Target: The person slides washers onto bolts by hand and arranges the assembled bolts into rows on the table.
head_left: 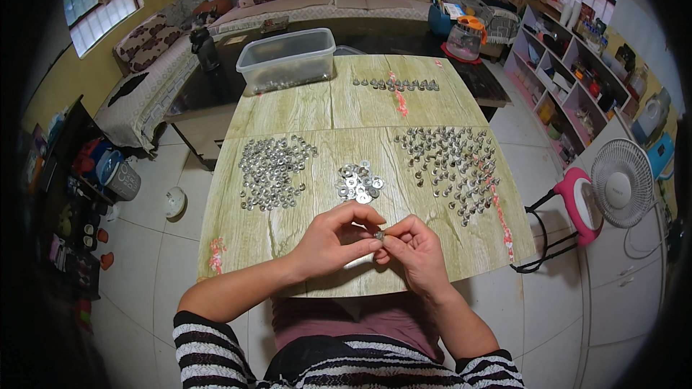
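Close to the table's near edge, my left hand and my right hand meet, fingertips pinched together on a small metal fastener. The fingers cover most of it, so its exact kind cannot be made out. Just beyond my hands is a small heap of flat round washers. A wide spread of small silvery nuts lies to the left. On the right, many short bolts stand scattered over the wood-patterned tabletop. Farther off, a row of small metal pieces runs across the table.
A clear plastic tub with metal parts in its bottom stands at the far left corner. Behind is a dark table with a lidded jug. A pink-backed chair and a white fan are at the right.
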Available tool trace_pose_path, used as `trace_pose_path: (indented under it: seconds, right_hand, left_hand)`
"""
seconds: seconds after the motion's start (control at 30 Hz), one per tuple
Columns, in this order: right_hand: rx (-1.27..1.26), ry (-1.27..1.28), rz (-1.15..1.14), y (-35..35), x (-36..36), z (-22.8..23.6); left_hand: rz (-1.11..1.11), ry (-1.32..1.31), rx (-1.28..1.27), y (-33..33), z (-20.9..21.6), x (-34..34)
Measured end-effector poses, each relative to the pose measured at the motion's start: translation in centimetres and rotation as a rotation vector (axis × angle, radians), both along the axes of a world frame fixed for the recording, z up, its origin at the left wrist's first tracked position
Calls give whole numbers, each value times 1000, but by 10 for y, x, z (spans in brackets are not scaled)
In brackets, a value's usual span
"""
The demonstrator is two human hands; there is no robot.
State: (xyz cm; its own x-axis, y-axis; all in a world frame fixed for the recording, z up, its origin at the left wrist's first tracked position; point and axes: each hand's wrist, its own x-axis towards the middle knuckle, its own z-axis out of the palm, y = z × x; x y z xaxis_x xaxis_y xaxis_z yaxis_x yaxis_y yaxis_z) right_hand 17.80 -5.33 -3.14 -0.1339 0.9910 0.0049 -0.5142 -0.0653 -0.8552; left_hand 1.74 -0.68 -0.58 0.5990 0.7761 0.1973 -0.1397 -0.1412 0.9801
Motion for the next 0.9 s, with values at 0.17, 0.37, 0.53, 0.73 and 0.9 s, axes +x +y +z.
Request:
trace_pose_path:
  seconds: [0.17,0.37,0.53,0.73,0.9]
  right_hand:
    - [5,-39,-6,0,0,0]
    - [0,-22,1,-1,0,1]
    - [3,-11,-8,0,3,-1]
    - [8,-14,-4,0,-1,0]
    - [6,-8,-2,0,1,1]
  left_hand:
    - [1,-5,13,1,-3,-1]
    - [1,40,-96,1,-5,-3]
    - [6,31,-182,-1,1,4]
    - [-13,-19,66,4,-9,-3]
    - [38,-23,-37,0,0,1]
